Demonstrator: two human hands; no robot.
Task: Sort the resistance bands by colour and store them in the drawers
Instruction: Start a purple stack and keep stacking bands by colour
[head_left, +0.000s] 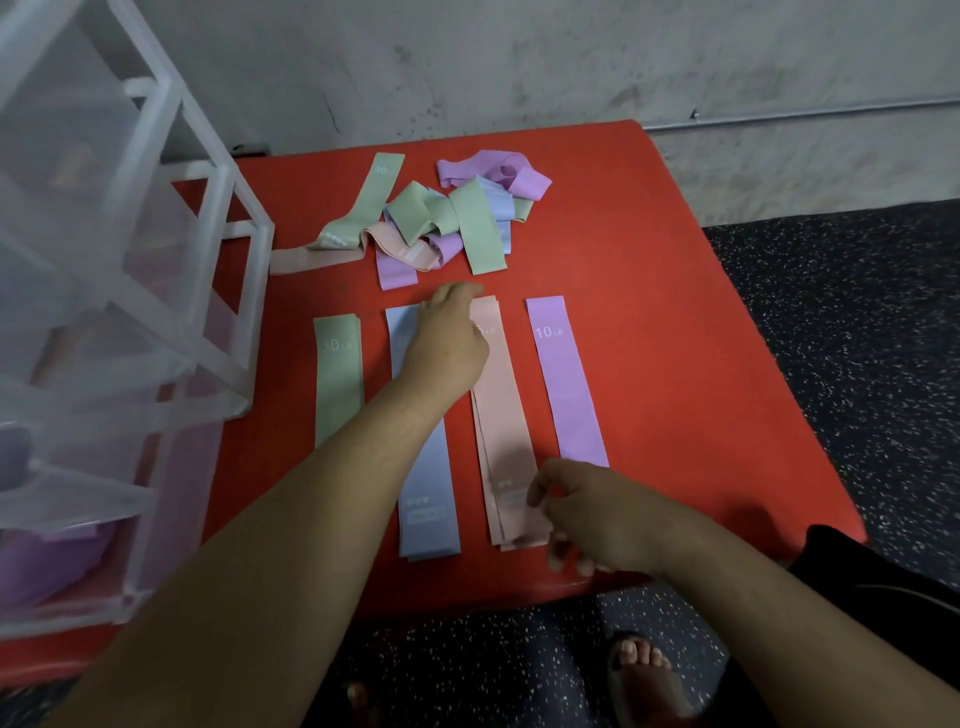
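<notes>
Can't tell whether left grip (447, 332) pinches anything over the far ends of the flat pale-blue elastic band (423, 467) and pink elastic band stack (501, 415), right grip (587, 514) loosely curled and empty at that stack's near end, tangled pastel band pile (441, 218) behind on the red padded surface (675, 322).

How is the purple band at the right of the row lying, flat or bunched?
Spread flat. The purple band lies straight on the red mat, its 10 LB print showing, apart from the tangled pile.
</notes>
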